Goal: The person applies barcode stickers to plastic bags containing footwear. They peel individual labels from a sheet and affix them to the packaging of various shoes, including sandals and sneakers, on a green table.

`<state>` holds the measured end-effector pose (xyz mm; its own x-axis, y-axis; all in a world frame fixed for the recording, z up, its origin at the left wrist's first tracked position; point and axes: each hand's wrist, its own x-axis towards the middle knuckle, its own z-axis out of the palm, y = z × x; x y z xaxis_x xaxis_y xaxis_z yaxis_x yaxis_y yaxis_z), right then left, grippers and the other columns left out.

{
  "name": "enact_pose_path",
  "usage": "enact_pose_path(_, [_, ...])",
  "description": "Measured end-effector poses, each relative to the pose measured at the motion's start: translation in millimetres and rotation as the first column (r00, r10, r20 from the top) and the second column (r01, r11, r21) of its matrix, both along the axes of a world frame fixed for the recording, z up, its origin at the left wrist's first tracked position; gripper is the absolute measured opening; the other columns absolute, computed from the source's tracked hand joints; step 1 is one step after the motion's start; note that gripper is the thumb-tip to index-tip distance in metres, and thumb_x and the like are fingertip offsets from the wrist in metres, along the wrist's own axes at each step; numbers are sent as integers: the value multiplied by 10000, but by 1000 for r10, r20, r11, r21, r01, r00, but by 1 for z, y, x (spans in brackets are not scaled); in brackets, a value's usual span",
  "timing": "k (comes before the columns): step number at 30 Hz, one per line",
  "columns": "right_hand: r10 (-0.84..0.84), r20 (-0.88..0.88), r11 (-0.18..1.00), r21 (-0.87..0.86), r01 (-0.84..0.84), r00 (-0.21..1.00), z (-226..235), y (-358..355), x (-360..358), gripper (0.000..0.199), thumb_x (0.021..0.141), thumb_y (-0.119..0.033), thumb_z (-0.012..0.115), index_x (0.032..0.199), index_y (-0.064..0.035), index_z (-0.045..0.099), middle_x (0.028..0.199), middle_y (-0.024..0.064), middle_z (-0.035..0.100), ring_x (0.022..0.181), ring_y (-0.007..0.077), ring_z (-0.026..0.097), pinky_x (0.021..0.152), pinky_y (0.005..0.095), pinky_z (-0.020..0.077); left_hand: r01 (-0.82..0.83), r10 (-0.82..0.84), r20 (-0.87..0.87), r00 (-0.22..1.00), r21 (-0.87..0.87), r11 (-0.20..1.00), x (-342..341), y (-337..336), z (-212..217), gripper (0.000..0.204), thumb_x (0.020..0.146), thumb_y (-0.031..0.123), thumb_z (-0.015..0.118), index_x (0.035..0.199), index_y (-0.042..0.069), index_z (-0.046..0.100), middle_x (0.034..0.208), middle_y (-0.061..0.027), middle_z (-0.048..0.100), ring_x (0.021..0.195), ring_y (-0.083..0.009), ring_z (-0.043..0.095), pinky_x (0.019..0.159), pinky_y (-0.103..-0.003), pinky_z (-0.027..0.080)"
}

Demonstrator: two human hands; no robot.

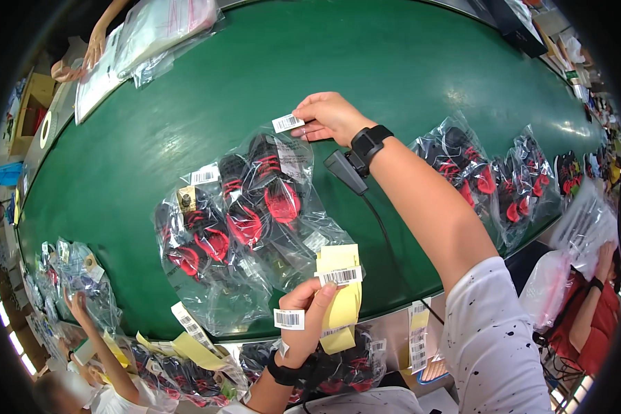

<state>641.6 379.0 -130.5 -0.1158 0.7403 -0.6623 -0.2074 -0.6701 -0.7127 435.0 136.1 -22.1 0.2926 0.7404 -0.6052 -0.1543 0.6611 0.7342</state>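
1. Bagged shoes (248, 207), black and red in clear plastic, lie in a loose pile on the green worktop (393, 76) right in front of me.
2. My right hand (328, 116) is stretched over the pile, its grip pinched on a small white barcode label (288, 123) just above the top bag.
3. My left hand (303, 321) holds the yellow backing strips (341, 297) near the worktop's near edge; one label sits at their top and another sticks to my fingers (289, 319).
4. Judging by how things lie, at least one bag in the pile already carries a label (205, 175), the top one is getting its label now, and the labels in my left hand are yet to go on.
5. More bagged shoes (486, 183) wait to my right, well apart from the pile; I cannot tell whether they are labelled.
6. Other people's hands work at the worktop's far left end and lower left.
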Motion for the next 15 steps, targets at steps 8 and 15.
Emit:
enact_pose_path(8, [-137, 838, 834, 386, -395, 529, -21, -14, -29, 112, 725, -84, 667, 808, -26, 716, 747, 173, 704, 708, 343, 699, 669, 416, 578, -17, 24, -172, 985, 44, 999, -2, -3, 4, 155, 960, 103, 604, 966, -23, 694, 849, -9, 671, 736, -53, 565, 657, -225, 452])
enact_pose_path(15, [43, 946, 936, 75, -345, 323, -27, -8, -33, 572, 703, -240, 816, 1229, -158, 608, 1090, 154, 717, 1022, 361, 687, 897, 413, 547, -104, 103, 16, 995, 28, 994, 1, -16, 14, 218, 976, 134, 543, 1104, -25, 619, 1004, -127, 680, 867, -178, 659, 815, -317, 535])
